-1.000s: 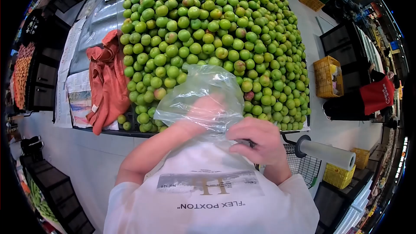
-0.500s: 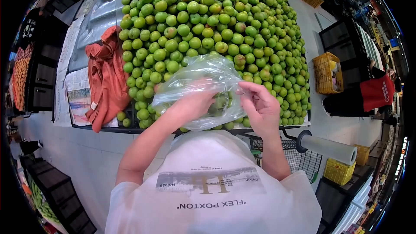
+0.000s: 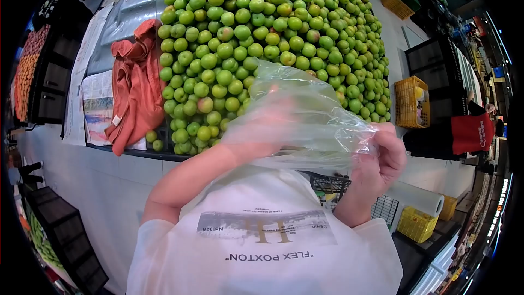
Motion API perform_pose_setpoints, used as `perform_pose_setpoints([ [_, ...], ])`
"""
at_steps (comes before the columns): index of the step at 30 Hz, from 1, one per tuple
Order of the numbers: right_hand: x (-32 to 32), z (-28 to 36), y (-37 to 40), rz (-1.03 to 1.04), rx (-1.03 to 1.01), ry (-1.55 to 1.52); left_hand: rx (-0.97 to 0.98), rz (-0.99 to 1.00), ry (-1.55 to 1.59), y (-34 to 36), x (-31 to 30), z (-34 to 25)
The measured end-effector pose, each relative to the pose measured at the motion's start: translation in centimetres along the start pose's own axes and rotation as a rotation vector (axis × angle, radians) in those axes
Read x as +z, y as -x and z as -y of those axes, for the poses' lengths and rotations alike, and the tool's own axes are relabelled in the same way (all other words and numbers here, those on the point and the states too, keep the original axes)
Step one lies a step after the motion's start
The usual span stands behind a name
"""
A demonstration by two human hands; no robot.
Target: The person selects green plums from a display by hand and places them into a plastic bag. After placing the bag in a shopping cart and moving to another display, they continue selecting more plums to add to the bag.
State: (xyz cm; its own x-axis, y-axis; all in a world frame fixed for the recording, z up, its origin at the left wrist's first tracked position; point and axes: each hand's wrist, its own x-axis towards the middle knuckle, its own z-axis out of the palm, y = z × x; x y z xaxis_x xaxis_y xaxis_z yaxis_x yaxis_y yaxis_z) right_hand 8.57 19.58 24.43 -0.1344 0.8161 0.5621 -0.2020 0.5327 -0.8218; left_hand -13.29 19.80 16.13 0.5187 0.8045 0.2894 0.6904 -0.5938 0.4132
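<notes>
A clear plastic bag (image 3: 311, 112) is held up at centre frame, in front of the heaped green fruit (image 3: 256, 27) that fills the upper middle. The right hand (image 3: 382, 158), at centre right, pinches the bag's edge between clenched fingers. The left hand (image 3: 262, 128) is inside the bag (blurred through the film, so I cannot tell its finger state). An orange cloth (image 3: 136, 87) lies at the left of the pile.
</notes>
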Motion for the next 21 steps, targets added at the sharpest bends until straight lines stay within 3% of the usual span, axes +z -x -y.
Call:
perform_pose_setpoints([
  [2,0.0,0.0,-0.2,0.018,-0.035,-0.011,-0.075,-0.002,0.262,0.1,1.1,0.1],
  [6,0.7,0.3,-0.7,-0.056,0.010,-0.079,-0.219,0.070,0.336,-0.8,0.4,-1.2],
  [8,1.5,0.4,-0.9,-0.068,0.025,-0.106,-0.349,0.348,0.358,-1.9,0.2,-1.3],
  [9,2.1,0.4,-1.0,-0.040,0.035,-0.123,-0.345,0.348,0.356,-1.5,0.7,-1.4],
  [11,3.1,0.0,-1.5,-0.012,0.034,-0.142,-0.341,0.084,0.535,-0.1,2.2,-1.9],
  [12,3.4,-0.4,-1.7,0.111,-0.025,-0.089,-0.342,0.044,0.599,0.0,2.5,-2.1],
  [16,5.8,-0.5,-3.1,0.359,-0.125,-0.096,-0.411,0.174,0.863,-0.5,3.2,-3.1],
  [21,7.7,-0.8,-2.9,0.408,-0.074,-0.224,-0.487,0.292,1.007,-1.3,4.8,-5.0],
])
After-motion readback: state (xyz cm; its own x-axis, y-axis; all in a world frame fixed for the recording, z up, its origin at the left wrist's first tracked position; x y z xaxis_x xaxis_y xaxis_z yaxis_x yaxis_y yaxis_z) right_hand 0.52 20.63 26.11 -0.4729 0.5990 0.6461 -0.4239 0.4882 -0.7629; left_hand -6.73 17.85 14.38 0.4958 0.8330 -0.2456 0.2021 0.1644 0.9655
